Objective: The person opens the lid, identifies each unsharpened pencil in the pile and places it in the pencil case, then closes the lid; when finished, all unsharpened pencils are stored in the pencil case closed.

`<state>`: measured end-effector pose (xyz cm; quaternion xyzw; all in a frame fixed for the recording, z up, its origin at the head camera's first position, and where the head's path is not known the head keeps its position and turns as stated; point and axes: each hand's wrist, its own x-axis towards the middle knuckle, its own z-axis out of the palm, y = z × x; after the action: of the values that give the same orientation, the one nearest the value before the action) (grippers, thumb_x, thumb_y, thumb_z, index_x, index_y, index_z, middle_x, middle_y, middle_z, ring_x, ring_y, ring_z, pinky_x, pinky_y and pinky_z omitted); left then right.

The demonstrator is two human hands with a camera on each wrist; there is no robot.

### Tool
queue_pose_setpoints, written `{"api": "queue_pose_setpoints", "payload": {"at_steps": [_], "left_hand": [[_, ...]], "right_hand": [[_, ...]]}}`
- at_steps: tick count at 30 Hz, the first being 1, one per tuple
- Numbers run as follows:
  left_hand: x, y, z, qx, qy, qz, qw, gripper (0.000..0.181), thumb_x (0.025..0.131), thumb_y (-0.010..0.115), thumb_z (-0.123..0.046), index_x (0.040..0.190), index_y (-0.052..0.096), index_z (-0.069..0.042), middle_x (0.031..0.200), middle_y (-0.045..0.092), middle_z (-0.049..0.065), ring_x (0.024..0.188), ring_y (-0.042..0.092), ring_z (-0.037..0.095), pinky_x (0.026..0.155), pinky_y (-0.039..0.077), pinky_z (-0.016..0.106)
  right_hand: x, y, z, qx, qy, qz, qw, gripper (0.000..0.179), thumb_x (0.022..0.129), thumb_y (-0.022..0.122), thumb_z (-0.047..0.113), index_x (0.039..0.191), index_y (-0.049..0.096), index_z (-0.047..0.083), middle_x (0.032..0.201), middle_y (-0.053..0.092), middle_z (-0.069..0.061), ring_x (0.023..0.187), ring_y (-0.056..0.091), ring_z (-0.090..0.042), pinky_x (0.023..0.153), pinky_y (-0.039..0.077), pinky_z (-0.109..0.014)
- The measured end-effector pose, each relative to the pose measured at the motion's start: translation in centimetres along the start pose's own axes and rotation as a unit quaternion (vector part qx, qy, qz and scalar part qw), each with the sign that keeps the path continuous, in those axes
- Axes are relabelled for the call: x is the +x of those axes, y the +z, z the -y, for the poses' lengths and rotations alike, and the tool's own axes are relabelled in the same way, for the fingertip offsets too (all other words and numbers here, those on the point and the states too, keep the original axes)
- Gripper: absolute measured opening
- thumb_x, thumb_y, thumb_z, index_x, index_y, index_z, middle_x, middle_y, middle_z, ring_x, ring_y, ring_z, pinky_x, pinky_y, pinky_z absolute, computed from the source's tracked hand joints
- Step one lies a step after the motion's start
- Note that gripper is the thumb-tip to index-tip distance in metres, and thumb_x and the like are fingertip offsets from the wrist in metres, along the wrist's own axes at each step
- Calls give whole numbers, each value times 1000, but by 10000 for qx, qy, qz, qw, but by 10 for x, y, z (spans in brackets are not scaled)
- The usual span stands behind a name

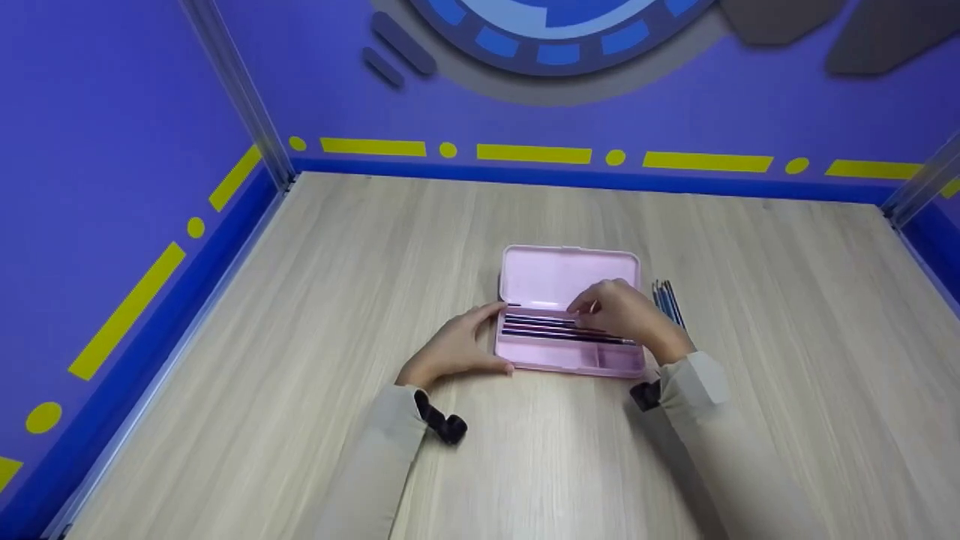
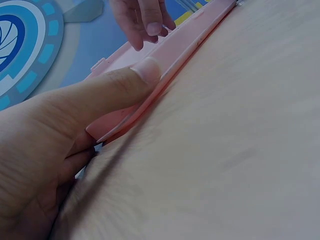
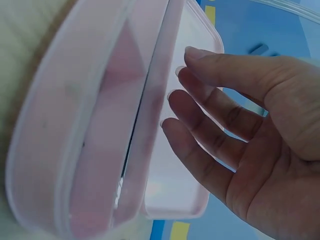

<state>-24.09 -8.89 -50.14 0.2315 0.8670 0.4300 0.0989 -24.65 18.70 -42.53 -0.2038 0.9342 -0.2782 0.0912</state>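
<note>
A pink pencil case lies on the table with its lid tipped back away from me. Several dark pencils lie side by side in its long compartment. My left hand holds the case's left end, its thumb along the front edge and the other fingers round the far corner. Over the right part of the long compartment hovers my right hand, fingers loosely bent. In the right wrist view nothing shows between those fingers. The hand hides part of the pencils and lid in the head view.
Several more pencils lie in a bunch on the table, just right of the case and partly behind my right wrist. Blue panels with yellow marks stand along the back and left of the wooden table.
</note>
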Motion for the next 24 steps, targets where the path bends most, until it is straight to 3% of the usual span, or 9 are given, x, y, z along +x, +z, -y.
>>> {"api": "queue_pose_setpoints", "payload": {"at_steps": [9,15,24], "left_hand": [[0,0,0,95,23,-2,10000,104,58,90,-44,147,41,-21,150,43,5,140,36,23,117,28,39],[0,0,0,119,-51,37,9999,105,58,90,-46,147,39,-23,152,40,3,141,34,24,117,27,41],[0,0,0,84,-77,23,9999,105,58,90,-44,148,39,-22,152,40,5,141,34,25,117,27,42]], "right_hand": [[-13,-14,-15,25,33,-364,9993,21,84,66,-2,104,72,-4,95,72,-17,83,66,-24,77,58,-41],[-25,-24,-25,-20,319,-536,9981,24,86,65,-1,109,70,-4,99,71,-19,88,66,-27,83,57,-45],[-44,-37,-48,-74,416,-706,9966,26,86,64,-3,111,67,-8,100,69,-23,88,64,-29,79,57,-47]]}}
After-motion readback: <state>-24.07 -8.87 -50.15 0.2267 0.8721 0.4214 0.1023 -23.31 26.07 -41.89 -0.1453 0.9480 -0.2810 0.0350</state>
